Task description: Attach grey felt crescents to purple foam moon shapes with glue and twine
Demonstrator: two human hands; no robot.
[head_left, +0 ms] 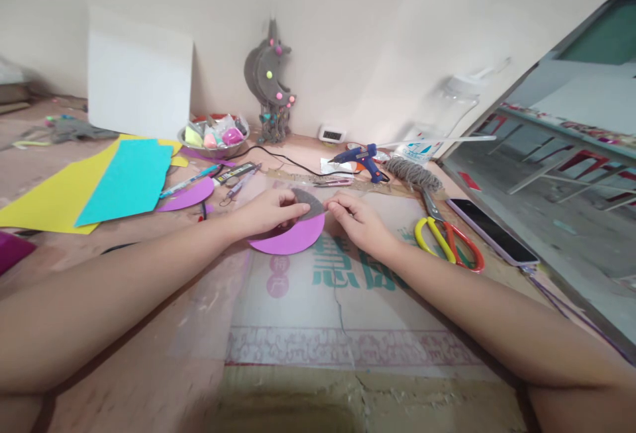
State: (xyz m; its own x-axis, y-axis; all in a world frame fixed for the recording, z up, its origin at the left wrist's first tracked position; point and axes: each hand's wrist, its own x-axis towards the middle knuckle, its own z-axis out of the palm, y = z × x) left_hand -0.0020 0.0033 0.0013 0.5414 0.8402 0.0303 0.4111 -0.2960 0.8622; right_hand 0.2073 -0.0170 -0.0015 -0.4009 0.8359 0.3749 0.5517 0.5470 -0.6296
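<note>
My left hand [271, 213] pinches a purple foam disc [293, 238] whose upper part is covered in grey [309, 204], which looks like wound yarn. The thumb lies on the grey part. At the disc's right edge, my right hand [355, 218] has its fingers closed in a pinch; what is between them is too small to make out. Below the hands a thin dark line [338, 300] runs down the printed board, and I cannot tell if it is a strand or a crack. A skein of grey yarn [415, 173] lies beyond the right hand.
Scissors [450, 241] and a phone [491, 231] lie at right. A blue glue gun [365, 158] with its cord sits behind the hands. At left are yellow foam [50, 198] and turquoise foam sheets [126, 178]. A bowl [213, 148] and a moon ornament [265, 79] are at the back.
</note>
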